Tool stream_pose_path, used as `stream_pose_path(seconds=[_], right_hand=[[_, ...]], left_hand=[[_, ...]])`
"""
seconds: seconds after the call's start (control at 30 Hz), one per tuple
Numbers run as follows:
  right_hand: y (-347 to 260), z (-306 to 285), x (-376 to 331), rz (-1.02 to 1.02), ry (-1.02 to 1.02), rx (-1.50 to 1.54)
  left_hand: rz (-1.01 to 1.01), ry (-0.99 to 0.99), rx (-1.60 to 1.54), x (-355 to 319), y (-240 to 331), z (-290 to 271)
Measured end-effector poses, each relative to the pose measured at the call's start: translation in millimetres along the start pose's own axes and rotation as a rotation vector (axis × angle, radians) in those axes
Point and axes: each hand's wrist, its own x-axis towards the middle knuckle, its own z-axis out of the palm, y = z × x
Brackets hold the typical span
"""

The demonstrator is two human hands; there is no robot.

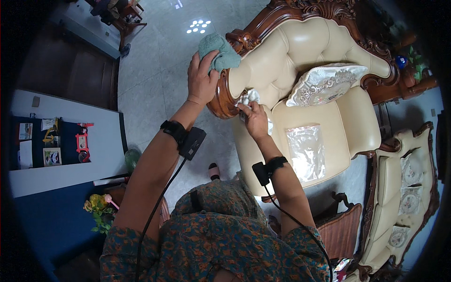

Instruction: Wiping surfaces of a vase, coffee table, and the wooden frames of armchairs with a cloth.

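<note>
My left hand point(203, 77) grips a green cloth point(220, 52) against the carved wooden arm end point(222, 96) of a cream leather armchair point(300, 42). Bunched in my right hand point(256, 120) is a white cloth point(249, 97), pressed on the chair's padded armrest just inside the wood. Part of that cloth hangs below my fingers. On the seat lies a flat clear plastic bag point(306, 152). Behind it, a patterned cushion point(326, 84) leans against the tufted backrest.
A matching long sofa point(383, 207) with cushions stands at the right, near a wooden table point(340, 230). Shelves with small ornaments point(51, 141) line the left wall. Yellow flowers point(96, 203) and a green glass vessel point(132, 160) are at lower left. Grey tiles point(155, 70) cover the floor.
</note>
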Motion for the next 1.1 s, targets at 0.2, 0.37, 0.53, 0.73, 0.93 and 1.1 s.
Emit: stream_pose_path(seconds=[0.2, 0.37, 0.53, 0.73, 0.93, 1.1], right_hand=[[-11.7, -1.4, 6.8, 0.039, -0.02, -0.172], [-19.0, 1.7, 14.9, 0.168, -0.042, -0.111], [-25.6, 5.9, 23.4, 0.227, -0.022, -0.088], [18.6, 26.7, 7.3, 0.445, 0.12, 0.29], [36.0, 37.1, 12.4, 0.409, 0.29, 0.626], [32.7, 64.3, 19.8, 0.294, 0.158, 0.535]], left_hand=[[-0.036, -0.017, -0.011, 2.1, 2.1, -0.1], [-0.048, -0.015, -0.011, 2.1, 1.0, 0.8], [-0.05, -0.007, 0.008, -0.3, -2.5, 0.9], [-0.006, 0.007, -0.028, 2.0, 3.8, -0.6], [-0.006, 0.027, -0.024, 1.3, 4.8, -4.1], [0.003, 0.03, -0.028, 5.6, 7.7, 0.2]])
